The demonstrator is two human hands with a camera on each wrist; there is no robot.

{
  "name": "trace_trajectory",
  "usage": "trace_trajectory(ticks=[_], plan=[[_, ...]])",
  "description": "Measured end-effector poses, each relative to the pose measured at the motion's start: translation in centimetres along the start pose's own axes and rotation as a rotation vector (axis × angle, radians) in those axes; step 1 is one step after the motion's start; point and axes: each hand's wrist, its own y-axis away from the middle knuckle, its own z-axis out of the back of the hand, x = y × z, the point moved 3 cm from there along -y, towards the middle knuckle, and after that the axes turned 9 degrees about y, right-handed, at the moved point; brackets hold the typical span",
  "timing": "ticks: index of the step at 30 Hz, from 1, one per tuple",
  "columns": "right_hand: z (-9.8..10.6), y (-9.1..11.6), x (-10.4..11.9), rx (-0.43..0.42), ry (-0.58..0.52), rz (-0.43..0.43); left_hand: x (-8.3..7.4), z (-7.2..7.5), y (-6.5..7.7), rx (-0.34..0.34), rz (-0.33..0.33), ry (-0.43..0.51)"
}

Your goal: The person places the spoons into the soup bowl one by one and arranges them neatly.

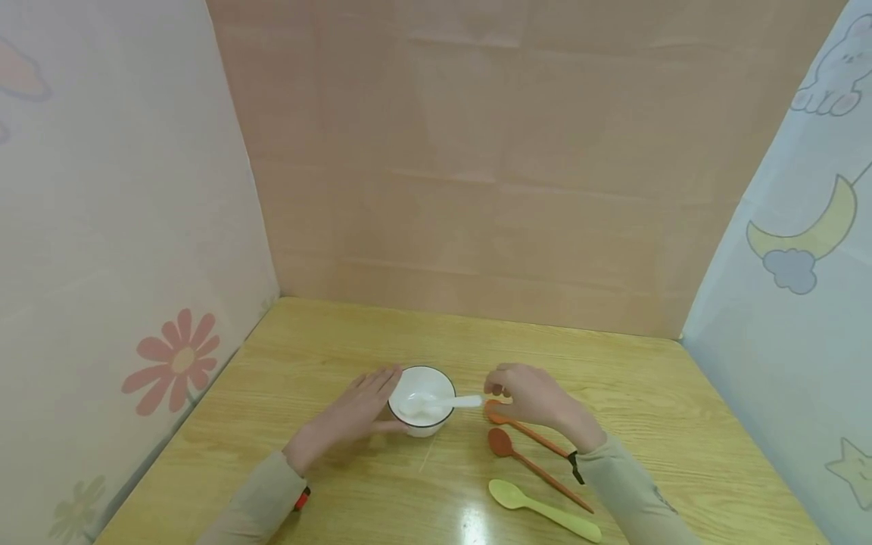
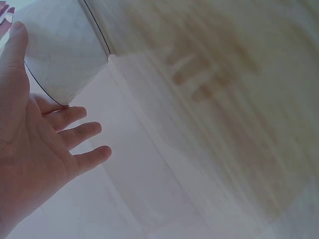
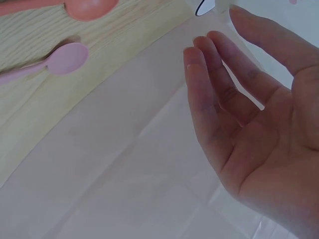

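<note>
A white bowl (image 1: 424, 431) with a dark rim stands on the wooden table, and a white spoon (image 1: 467, 402) lies in it with its handle sticking out to the right over the rim. My left hand (image 1: 357, 405) holds the bowl from the left, thumb on the near side and fingers at the far rim. In the left wrist view the bowl (image 2: 65, 50) sits between thumb and index finger, the other fingers spread. My right hand (image 1: 531, 393) hovers just right of the spoon handle, its fingers loosely bent with a gap to the thumb and nothing between them.
Below the right hand lies an orange spoon (image 1: 538, 437). Nearer are a red-brown spoon (image 1: 500, 443) and a yellow spoon (image 1: 507, 494). A pink spoon (image 3: 69, 59) shows in the right wrist view. Patterned sheets (image 1: 102, 227) and a plain backdrop (image 1: 477, 166) border the table (image 1: 327, 333).
</note>
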Motion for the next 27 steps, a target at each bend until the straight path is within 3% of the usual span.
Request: trace_trajectory(ticks=[12, 27], plan=[[-0.7, 1.4, -1.2, -0.045, 0.020, 0.030, 0.3, -0.2, 0.0, 0.005, -0.006, 0.006], [-0.9, 3.2, -3.4, 0.010, -0.071, -0.120, 0.2, -0.3, -0.2, -0.006, -0.004, -0.002]])
